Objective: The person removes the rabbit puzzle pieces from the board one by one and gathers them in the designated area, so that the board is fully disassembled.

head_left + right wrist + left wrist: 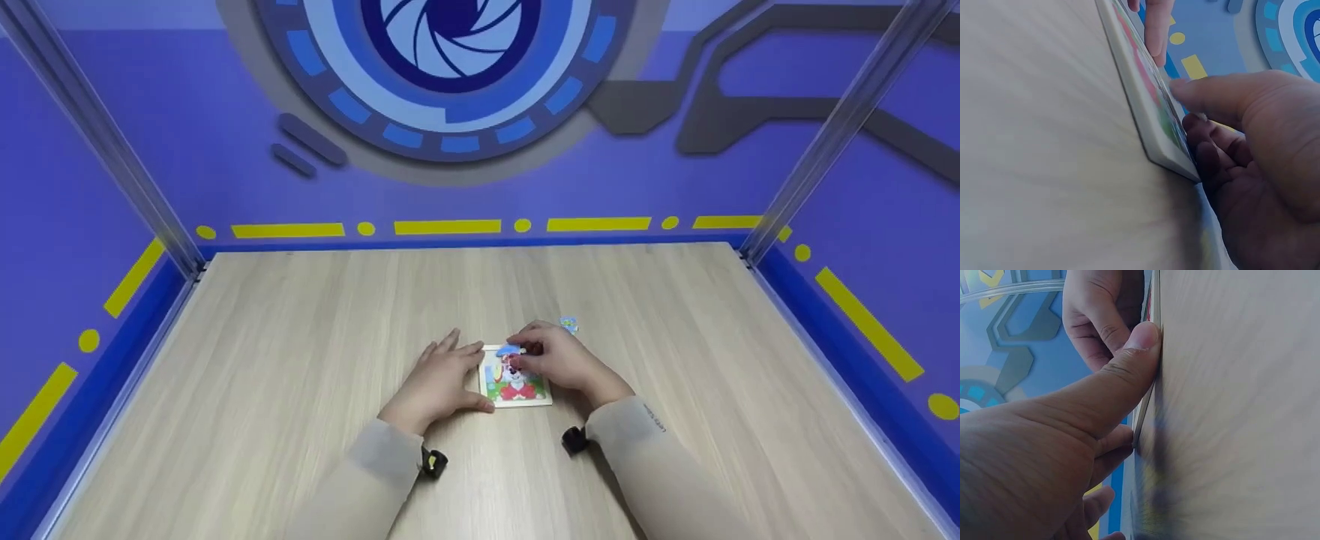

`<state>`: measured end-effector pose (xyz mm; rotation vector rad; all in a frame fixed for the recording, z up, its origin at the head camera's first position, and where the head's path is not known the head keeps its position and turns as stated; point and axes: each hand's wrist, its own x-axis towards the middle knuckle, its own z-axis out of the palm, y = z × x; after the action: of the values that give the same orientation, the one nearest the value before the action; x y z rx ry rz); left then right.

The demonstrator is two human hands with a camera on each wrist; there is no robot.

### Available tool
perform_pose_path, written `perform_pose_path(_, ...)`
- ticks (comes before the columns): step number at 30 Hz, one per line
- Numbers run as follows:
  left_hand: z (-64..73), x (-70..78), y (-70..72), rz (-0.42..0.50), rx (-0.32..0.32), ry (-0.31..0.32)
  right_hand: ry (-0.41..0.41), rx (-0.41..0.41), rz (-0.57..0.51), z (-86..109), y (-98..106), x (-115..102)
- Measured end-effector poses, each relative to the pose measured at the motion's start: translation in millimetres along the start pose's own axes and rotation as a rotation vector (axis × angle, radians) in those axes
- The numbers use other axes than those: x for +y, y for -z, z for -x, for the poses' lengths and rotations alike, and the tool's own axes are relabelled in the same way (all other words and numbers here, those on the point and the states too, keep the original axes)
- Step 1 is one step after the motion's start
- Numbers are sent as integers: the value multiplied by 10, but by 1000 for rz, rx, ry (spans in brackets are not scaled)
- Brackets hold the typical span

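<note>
A booth [712,187] encloses a wooden workspace table [300,322]. Printed blue panels [187,127] stand behind and beside the table, metal posts [107,127] at its far corners.

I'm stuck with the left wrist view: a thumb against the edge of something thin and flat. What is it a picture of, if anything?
Observer: The head view shows a puzzle of a cartoon figure, partly in red.
Visitor: Fun! Any loose bits lying about?
Observer: Yes, a blue piece lies on the table, just past the right hand.
Visitor: And what are that hand's fingers doing? They're hidden from me.
Observer: They curl over the puzzle's far right part; whether they hold anything, I can't tell.
</note>
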<state>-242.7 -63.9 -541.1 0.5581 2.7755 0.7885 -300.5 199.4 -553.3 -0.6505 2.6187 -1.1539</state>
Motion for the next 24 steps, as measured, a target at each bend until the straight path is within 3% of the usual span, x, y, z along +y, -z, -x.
perform_pose_path(6, 27, -20, -26, -9, -5, 7, -17, 15, -75, 15, 41, 1)
perform_pose_path(12, 13, -25, -54, -7, -5, 7, -39, 71, -138, 83, 229, 0)
perform_pose_path(24, -12, -8, -23, 0, 9, 12, -91, 178, -45, 274, 676, 344)
